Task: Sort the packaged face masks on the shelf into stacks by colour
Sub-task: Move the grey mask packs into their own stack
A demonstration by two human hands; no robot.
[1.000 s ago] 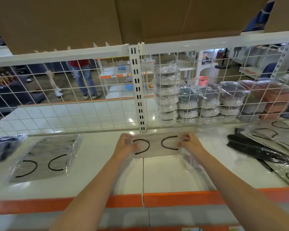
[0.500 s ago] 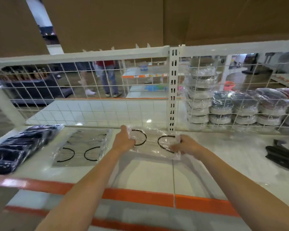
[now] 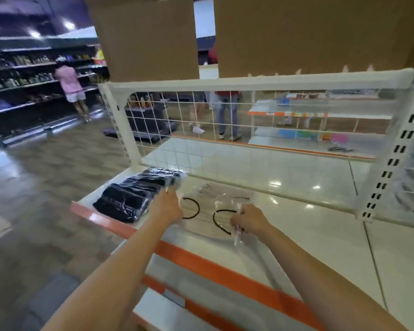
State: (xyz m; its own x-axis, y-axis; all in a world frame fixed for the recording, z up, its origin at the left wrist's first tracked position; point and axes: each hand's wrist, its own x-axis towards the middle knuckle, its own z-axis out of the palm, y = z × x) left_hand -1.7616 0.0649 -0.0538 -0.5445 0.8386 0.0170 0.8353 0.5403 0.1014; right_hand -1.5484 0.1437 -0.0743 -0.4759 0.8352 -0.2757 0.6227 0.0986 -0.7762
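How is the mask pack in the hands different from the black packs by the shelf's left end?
The held mask pack is pale with black ear loops; the black mask packs are dark all over. The held pack is a single one, gripped at its ends by the left hand and right hand; the black ones lie piled on the shelf with no hand gripping them. Both are in clear plastic wrap.

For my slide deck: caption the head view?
Both hands hold a clear-wrapped light mask pack beside the black mask stack.
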